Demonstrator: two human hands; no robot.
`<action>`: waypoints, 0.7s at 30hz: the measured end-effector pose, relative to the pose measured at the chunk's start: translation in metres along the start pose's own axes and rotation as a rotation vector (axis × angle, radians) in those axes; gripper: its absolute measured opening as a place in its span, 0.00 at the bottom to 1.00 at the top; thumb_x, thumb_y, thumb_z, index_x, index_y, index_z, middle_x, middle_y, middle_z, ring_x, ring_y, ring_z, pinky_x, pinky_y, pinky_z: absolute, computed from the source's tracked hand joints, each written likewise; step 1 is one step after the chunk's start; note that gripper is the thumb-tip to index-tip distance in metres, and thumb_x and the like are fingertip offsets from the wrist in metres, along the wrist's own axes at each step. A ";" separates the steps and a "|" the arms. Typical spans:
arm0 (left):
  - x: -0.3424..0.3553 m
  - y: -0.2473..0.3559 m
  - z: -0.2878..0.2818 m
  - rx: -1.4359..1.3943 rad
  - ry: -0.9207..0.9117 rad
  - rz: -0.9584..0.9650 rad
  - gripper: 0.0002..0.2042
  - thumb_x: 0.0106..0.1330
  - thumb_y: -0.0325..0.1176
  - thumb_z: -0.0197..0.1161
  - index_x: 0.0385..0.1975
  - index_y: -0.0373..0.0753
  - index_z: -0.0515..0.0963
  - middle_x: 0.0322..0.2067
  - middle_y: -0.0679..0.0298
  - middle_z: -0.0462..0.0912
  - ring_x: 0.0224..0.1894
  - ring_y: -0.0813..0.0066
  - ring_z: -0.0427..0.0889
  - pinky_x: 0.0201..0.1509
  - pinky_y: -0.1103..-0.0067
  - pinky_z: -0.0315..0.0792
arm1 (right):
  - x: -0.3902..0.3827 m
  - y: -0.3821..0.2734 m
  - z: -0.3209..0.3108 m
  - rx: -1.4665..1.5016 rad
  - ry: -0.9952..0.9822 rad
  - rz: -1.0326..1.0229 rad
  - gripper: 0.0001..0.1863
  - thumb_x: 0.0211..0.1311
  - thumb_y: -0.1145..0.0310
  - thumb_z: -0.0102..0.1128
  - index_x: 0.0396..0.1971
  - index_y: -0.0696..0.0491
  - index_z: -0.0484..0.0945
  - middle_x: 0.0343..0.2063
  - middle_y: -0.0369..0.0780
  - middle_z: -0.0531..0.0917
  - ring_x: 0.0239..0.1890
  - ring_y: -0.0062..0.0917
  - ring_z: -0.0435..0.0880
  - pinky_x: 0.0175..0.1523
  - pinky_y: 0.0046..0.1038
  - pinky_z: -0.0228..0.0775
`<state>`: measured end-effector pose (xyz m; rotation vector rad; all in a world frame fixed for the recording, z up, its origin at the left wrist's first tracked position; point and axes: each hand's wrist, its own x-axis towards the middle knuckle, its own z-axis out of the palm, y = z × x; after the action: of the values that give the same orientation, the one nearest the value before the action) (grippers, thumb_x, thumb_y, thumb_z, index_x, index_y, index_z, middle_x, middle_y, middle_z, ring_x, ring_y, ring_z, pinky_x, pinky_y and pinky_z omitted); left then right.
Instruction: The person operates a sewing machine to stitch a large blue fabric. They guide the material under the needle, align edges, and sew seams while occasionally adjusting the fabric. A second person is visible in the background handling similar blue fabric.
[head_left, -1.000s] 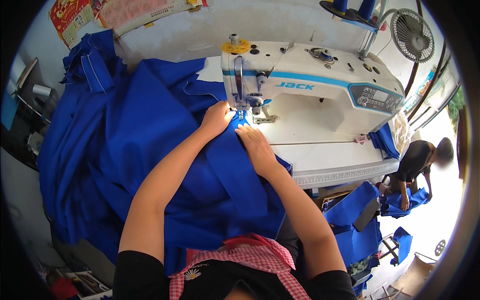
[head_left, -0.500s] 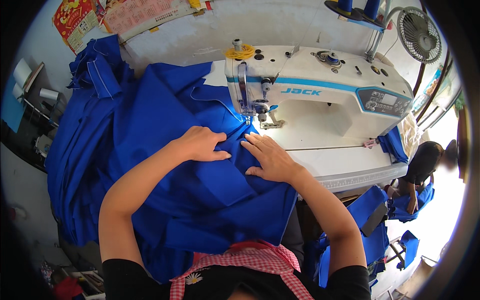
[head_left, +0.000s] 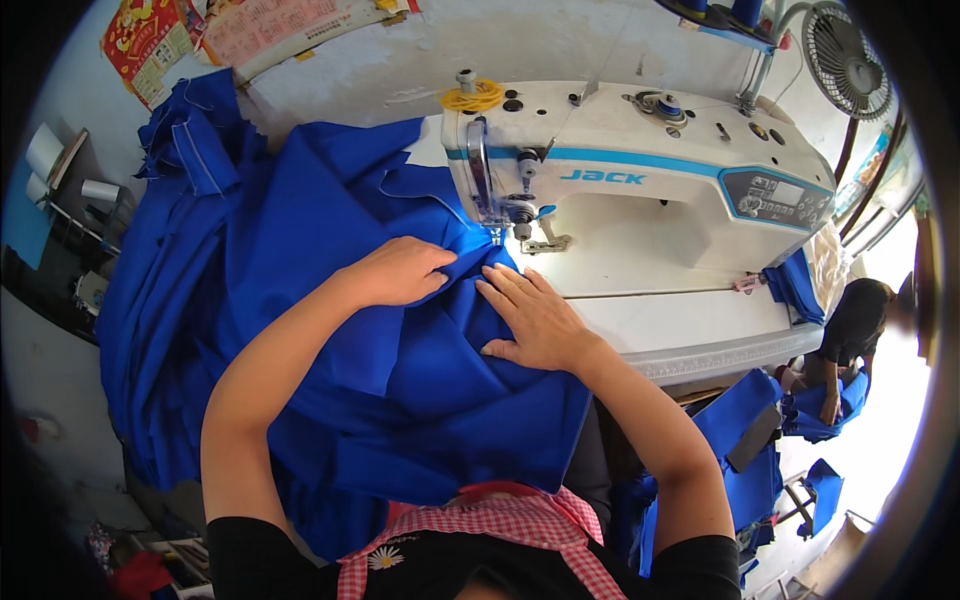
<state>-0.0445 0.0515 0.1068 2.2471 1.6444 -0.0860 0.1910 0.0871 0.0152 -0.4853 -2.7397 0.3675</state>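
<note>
A large piece of blue fabric (head_left: 470, 400) spreads over the machine bed and hangs toward my lap in loose folds. One edge of it runs under the presser foot (head_left: 496, 237) of a white sewing machine (head_left: 640, 180). My left hand (head_left: 400, 271) has its fingers bent and closed on a fold of this fabric, just left of the foot. Flat on the cloth, close in front of the foot, lies my right hand (head_left: 535, 315) with its fingers stretched and the thumb apart.
More blue cloth (head_left: 150, 330) is heaped at the left. Yellow cord (head_left: 472, 96) loops around a post on the machine. A fan (head_left: 846, 60) and thread spools (head_left: 745, 14) stand at the back right. Another person (head_left: 850, 335) handles blue cloth at the far right.
My left hand has moved slightly up the fabric, and its thumb and fingers have come together, lifting a fold. My right hand has shifted a little left, still flat.
</note>
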 end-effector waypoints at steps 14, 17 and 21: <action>-0.026 0.043 0.004 0.044 -0.024 0.027 0.07 0.61 0.34 0.60 0.33 0.39 0.74 0.31 0.57 0.77 0.37 0.53 0.79 0.37 0.64 0.72 | 0.013 -0.051 0.026 -0.058 0.018 0.220 0.40 0.60 0.46 0.54 0.61 0.64 0.65 0.63 0.54 0.65 0.71 0.43 0.52 0.74 0.42 0.41; -0.046 0.041 0.005 -0.021 0.157 -0.023 0.07 0.61 0.34 0.60 0.33 0.38 0.75 0.38 0.59 0.80 0.38 0.55 0.80 0.39 0.65 0.73 | 0.015 -0.056 0.029 -0.072 0.058 0.156 0.39 0.59 0.48 0.55 0.61 0.65 0.64 0.64 0.54 0.64 0.71 0.43 0.54 0.73 0.43 0.43; -0.038 0.062 0.030 -0.046 0.309 0.100 0.06 0.62 0.31 0.58 0.34 0.37 0.76 0.52 0.64 0.77 0.41 0.58 0.81 0.41 0.68 0.76 | 0.054 -0.058 0.056 -0.123 -0.014 0.290 0.27 0.63 0.56 0.49 0.59 0.55 0.69 0.60 0.43 0.70 0.65 0.37 0.63 0.71 0.42 0.49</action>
<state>0.0058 -0.0088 0.1036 2.3961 1.6549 0.3368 0.1062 0.0439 -0.0036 -0.9202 -2.7189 0.2732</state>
